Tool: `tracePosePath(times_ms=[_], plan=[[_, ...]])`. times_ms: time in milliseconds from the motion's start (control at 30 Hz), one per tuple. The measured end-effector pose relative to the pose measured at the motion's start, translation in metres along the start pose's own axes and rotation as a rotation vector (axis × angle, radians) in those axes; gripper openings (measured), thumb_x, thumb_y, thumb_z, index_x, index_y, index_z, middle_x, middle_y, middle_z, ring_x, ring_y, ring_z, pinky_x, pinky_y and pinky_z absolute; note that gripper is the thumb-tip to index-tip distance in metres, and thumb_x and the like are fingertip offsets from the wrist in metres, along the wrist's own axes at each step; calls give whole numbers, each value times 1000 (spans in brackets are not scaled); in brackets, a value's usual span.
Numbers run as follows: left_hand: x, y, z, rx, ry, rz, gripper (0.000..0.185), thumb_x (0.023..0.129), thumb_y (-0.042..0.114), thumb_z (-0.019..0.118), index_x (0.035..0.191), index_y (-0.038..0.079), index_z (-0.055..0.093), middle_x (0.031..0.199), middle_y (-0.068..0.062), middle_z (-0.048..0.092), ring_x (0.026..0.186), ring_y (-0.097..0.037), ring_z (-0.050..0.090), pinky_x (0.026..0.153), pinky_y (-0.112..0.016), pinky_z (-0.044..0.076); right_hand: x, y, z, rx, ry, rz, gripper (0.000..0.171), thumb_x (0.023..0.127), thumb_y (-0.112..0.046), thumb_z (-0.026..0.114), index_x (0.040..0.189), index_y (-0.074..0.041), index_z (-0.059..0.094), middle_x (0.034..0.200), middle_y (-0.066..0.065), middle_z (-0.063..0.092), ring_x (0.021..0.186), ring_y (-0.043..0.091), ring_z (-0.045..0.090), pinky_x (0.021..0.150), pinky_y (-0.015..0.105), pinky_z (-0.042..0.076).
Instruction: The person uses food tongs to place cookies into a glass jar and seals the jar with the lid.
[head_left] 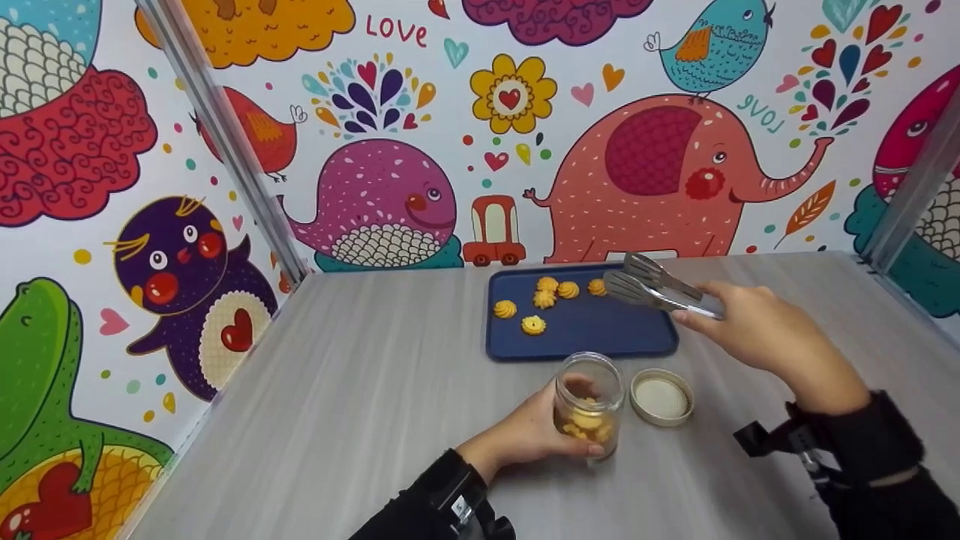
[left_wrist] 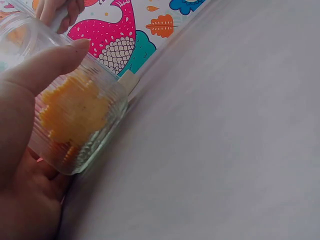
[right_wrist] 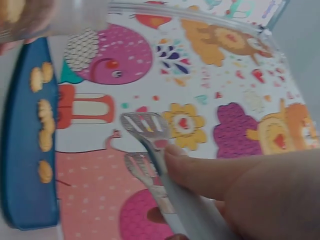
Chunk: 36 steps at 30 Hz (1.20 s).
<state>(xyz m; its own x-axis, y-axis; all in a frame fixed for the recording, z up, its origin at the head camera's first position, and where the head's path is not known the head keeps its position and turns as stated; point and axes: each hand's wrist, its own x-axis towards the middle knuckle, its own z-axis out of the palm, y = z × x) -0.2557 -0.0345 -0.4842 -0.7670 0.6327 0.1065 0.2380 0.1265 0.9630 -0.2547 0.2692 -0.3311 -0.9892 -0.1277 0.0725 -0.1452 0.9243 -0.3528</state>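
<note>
My left hand [head_left: 525, 435] grips a ribbed glass jar [head_left: 589, 405] that stands on the grey table and holds a few yellow cookies [left_wrist: 75, 112]. In the left wrist view the thumb [left_wrist: 40, 70] lies across the jar [left_wrist: 80, 115]. My right hand [head_left: 757, 326] holds metal tongs [head_left: 652, 289] above the right end of a blue tray [head_left: 585, 334]; the tong tips are apart and empty. Several yellow cookies [head_left: 534, 325] lie on the tray. In the right wrist view the tongs [right_wrist: 150, 150] point toward the wall, the tray [right_wrist: 22, 150] at left.
The jar's lid [head_left: 661, 397] lies upside down on the table just right of the jar. Cartoon-patterned walls [head_left: 450, 150] enclose the table on three sides, with metal corner posts [head_left: 225, 142] at back left and right. The grey tabletop [head_left: 337, 390] stretches left of the tray.
</note>
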Motion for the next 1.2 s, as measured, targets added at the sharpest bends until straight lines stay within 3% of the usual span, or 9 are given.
tracePosePath(times_ms=[133, 267, 467, 733, 900, 1000, 1200], plan=[[0, -1, -1, 13, 1, -1, 74, 80, 13, 93, 141, 20, 53, 140, 9, 59, 127, -6, 58, 114, -27, 39, 23, 4, 16, -15, -9, 10, 75, 100, -54, 68, 143, 7, 57, 110, 27, 69, 91, 39, 64, 68, 51, 53], [-1, -1, -2, 8, 3, -4, 74, 80, 12, 93, 142, 20, 52, 141, 7, 58, 127, -7, 58, 114, -27, 40, 50, 8, 34, -35, -37, 28, 77, 103, -53, 65, 147, 9, 53, 126, 36, 65, 107, 49, 63, 84, 64, 53], [0, -1, -2, 1, 1, 5, 75, 79, 13, 94, 141, 21, 53, 138, 9, 60, 126, -7, 59, 114, -27, 40, 83, 11, 56, -60, -54, 63, 77, 105, -50, 62, 148, 11, 49, 133, 40, 60, 120, 55, 59, 99, 69, 49], [1, -1, -1, -3, 12, 6, 73, 79, 10, 94, 139, 20, 55, 136, 10, 62, 126, -6, 59, 114, -27, 39, 108, 11, 67, -21, -40, 101, 74, 107, -48, 59, 148, 13, 48, 132, 38, 60, 110, 48, 60, 97, 62, 50], [0, -1, -1, 0, 13, 3, 74, 79, 11, 94, 140, 22, 54, 136, 12, 62, 126, -6, 59, 115, -27, 39, 115, 7, 77, 8, -3, 119, 63, 106, -46, 61, 133, 11, 59, 118, 32, 65, 99, 44, 62, 87, 57, 51], [0, -1, -2, 10, 10, 0, 75, 79, 13, 95, 140, 23, 54, 137, 12, 61, 126, -6, 59, 115, -27, 39, 117, 3, 84, -4, 18, 121, 61, 105, -47, 62, 128, 10, 62, 118, 32, 67, 101, 46, 65, 87, 59, 52], [1, -1, -3, 16, -8, 2, 75, 80, 14, 94, 141, 22, 52, 138, 11, 58, 126, -5, 58, 114, -27, 39, 118, 0, 95, -32, -10, 171, 66, 108, -45, 59, 141, 12, 54, 133, 37, 61, 119, 51, 61, 99, 63, 51]])
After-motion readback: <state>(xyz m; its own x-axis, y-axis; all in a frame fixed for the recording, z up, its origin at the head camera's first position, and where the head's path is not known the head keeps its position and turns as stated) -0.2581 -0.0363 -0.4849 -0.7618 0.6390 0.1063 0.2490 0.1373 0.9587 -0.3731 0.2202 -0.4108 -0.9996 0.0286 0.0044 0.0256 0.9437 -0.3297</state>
